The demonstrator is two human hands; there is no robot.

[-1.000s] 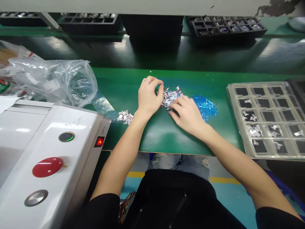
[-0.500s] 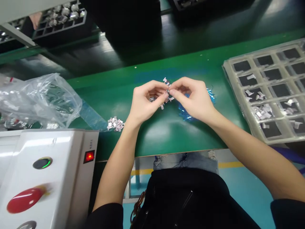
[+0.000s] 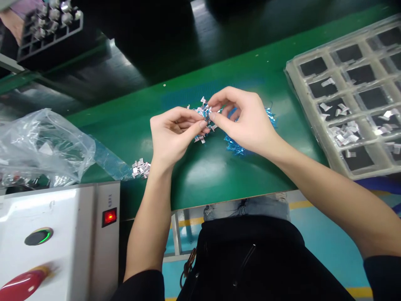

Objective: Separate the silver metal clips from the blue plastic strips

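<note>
My left hand (image 3: 171,136) is closed in a pinch, thumb against fingertips, on a small silvery metal piece (image 3: 206,120). The fingertips of my right hand (image 3: 247,119) meet at the same piece and are pinched too; what exactly lies between them is too small to make out. Behind and under the fingers is a loose pile of small pinkish-silver metal pieces (image 3: 200,139), some with blue on them. A heap of shiny blue film scraps (image 3: 235,146) lies below my right hand, partly hidden by it. Another pile of small pieces (image 3: 140,168) sits left of my left wrist.
A compartment tray (image 3: 314,113) with small pieces in several cells stands at the right. At the left are a clear plastic bag (image 3: 46,146) and a white machine (image 3: 65,217) with a lit red switch (image 3: 109,216). Black trays (image 3: 53,37) and a person's hand (image 3: 12,23) appear at upper left.
The view has shifted, so my hands and the piles appear further left. My hands have come slightly apart, showing more of the pile behind, and both fingertips stay pinched together.
</note>
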